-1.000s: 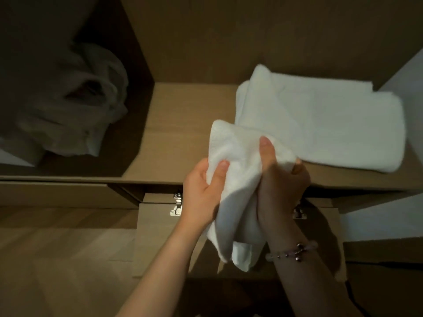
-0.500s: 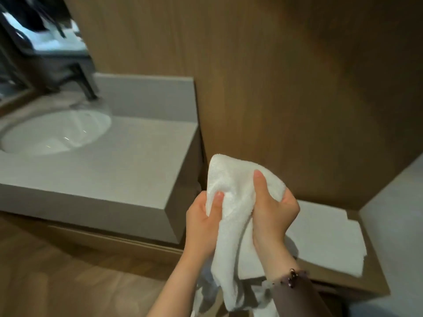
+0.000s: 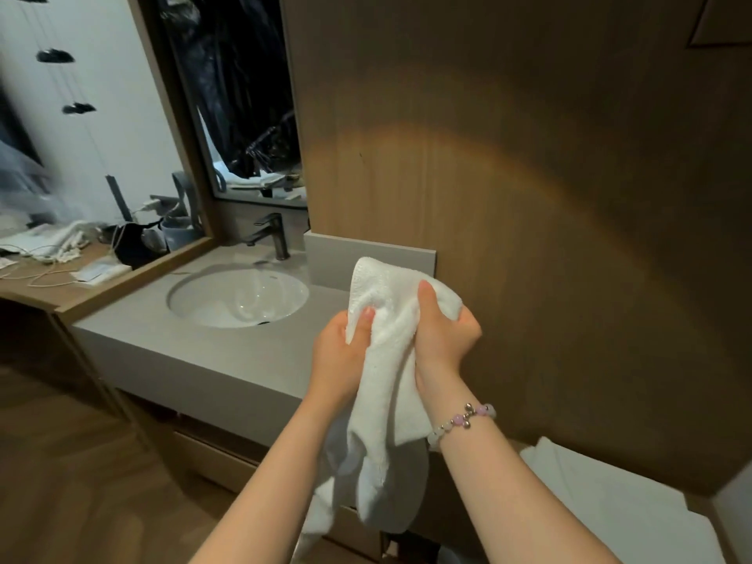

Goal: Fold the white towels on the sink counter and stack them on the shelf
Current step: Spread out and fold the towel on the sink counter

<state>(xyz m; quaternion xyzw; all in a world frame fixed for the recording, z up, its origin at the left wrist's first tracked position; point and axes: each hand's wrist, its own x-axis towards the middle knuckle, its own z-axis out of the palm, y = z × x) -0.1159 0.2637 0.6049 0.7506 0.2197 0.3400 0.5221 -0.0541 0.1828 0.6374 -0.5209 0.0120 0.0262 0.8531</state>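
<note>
I clench the towel (image 3: 386, 421) near its top in left grip (image 3: 337, 360) and right grip (image 3: 445, 339), so it hangs free to fold.

Dark faucet (image 3: 273, 234) standing just below the mirror (image 3: 240, 107), which is reflecting dark clutter. Wooden desk (image 3: 24, 295) sitting far left, carrying white cables (image 3: 48, 274) and a pale cup (image 3: 178, 234). Wood-panelled wall (image 3: 529, 177) catching warm light. Plank floor (image 3: 81, 482) running underneath.
</note>
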